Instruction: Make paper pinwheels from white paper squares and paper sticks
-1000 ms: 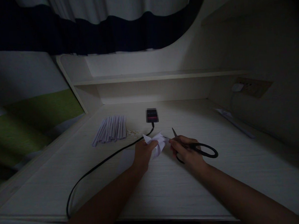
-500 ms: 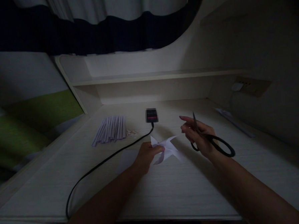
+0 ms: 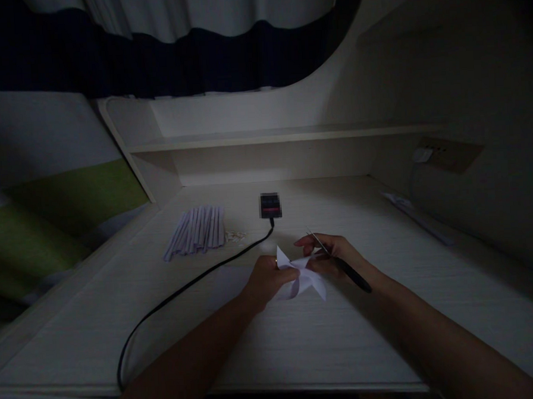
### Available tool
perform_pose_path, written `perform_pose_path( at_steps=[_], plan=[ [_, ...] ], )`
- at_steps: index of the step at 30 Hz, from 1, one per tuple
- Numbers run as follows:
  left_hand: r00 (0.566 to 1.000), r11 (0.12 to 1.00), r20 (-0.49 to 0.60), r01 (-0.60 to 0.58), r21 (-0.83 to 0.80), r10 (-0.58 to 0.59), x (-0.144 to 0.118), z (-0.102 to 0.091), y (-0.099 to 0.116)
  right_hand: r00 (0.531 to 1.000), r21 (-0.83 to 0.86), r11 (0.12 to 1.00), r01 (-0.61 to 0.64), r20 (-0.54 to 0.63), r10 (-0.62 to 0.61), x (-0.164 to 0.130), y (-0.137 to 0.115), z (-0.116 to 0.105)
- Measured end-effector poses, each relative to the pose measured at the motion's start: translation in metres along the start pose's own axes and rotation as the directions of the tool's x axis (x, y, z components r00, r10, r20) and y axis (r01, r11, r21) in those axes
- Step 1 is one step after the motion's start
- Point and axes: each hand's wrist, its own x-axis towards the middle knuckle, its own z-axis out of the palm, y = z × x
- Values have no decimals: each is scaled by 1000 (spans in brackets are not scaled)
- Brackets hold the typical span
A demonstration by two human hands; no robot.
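Observation:
In dim light my left hand (image 3: 264, 280) pinches a white folded paper piece (image 3: 303, 279) with several pointed flaps, just above the pale desk (image 3: 301, 340). My right hand (image 3: 330, 258) grips black-handled scissors (image 3: 336, 260), blades pointing up and away, and its fingers touch the right side of the paper. Both hands meet at the middle of the desk.
A fan of white paper strips (image 3: 196, 230) lies at the back left. A small black device (image 3: 270, 205) sits behind the hands, its black cable (image 3: 173, 296) running to the front left edge. A shelf (image 3: 281, 136) spans the back; a wall socket (image 3: 447, 153) and a flat strip (image 3: 417, 216) are at right.
My right hand lifted the scissors up and right away from the paper, then came back down to it. The paper has unfolded into pointed flaps and shifted slightly toward me.

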Motion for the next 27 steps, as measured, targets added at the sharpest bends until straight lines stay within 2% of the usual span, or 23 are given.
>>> perform_pose_path(
  at_steps=[3,7,12,17,21,23,27],
  plan=[
    [1000,995,-10,-11,95,12,1,1,-3,1000,-25,999,27,-2,-27,0,3,2],
    [999,992,-9,-34,123,35,3,1,-5,997,-105,992,64,-25,-67,-2,-1,5],
    [1000,993,-11,-13,118,14,3,1,-2,992,-227,968,108,-40,-119,-4,0,6],
    [1000,996,-5,-1,87,1,1,1,1,974,-354,911,210,-2,-226,-4,6,5],
    [1000,999,0,-1,36,1,2,0,-1,978,-337,921,196,-2,-209,-4,4,3],
    [1000,1000,-2,21,-13,-21,3,-1,-2,981,-311,935,172,-32,-191,-4,1,1],
    [997,996,-71,25,-81,-30,4,-3,-2,962,-283,952,114,-206,-177,-3,-7,-7]
  ],
)
